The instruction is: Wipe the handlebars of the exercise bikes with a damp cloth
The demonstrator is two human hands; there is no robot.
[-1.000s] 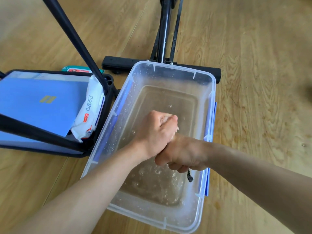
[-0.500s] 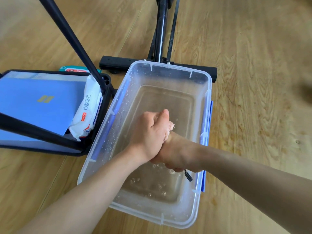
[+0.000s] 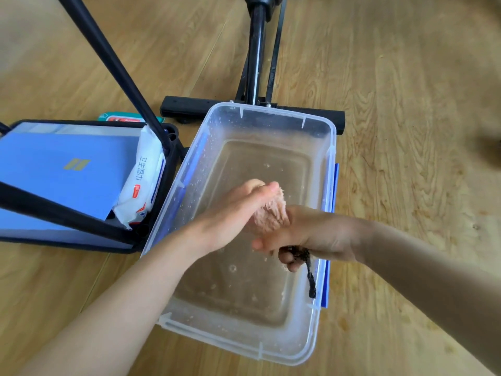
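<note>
A wet pink cloth (image 3: pixel 269 214) is bunched between both hands above a clear plastic tub (image 3: pixel 271 112) of water on the floor. My left hand (image 3: pixel 233 213) wraps the cloth's upper end, thumb on top. My right hand (image 3: pixel 311 234) grips its lower end from the right. A dark wet strip (image 3: pixel 310 278) of the cloth hangs down from under my right hand. The black base bar (image 3: pixel 184 107) and upright post (image 3: pixel 256 50) of an exercise bike stand just behind the tub. No handlebars are in view.
A black-framed tray (image 3: pixel 168 185) at the left holds a blue box (image 3: pixel 65 172) and a white pack of wet wipes (image 3: pixel 142 180). A black pole (image 3: pixel 113 66) slants over it. The floor is pale wood.
Both hands have loosened their tight twist; more pink cloth shows between them and the dark strip hangs longer. The water surface has fewer bubbles.
</note>
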